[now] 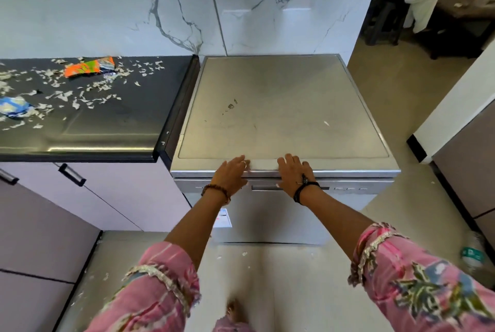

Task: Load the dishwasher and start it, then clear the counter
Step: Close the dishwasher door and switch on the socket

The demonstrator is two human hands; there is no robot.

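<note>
Pink patterned sleeves, pushed back to my elbows, frame my two forearms as I reach for the silver freestanding dishwasher against the white marble-veined wall. My left hand lies with fingers nearly straight over the front lip of the machine's top, a ring on one finger and a brown bead bracelet at the wrist; it grips nothing. My right hand lies the same way just beside it, fingers spread and relaxed across the lip, black cord bracelets at the wrist, thumb hanging toward the narrow control strip of the door. The door stands shut, flush under the top edge. Whether dishes are inside cannot be told from here, and I see no lit display; I judge that either I am about to pull the door down to load or I have just pushed it closed, so the starting step looks unfinished.

Left of the machine, touching its side, the black glossy countertop remains uncleared: an orange and green crumpled snack wrapper near the wall, a blue and white crumpled packet at the far left, and pale torn paper scraps scattered between and around them. More scraps dot the beige tiled floor by my feet. That clearing, I judge, is all still ahead.
</note>
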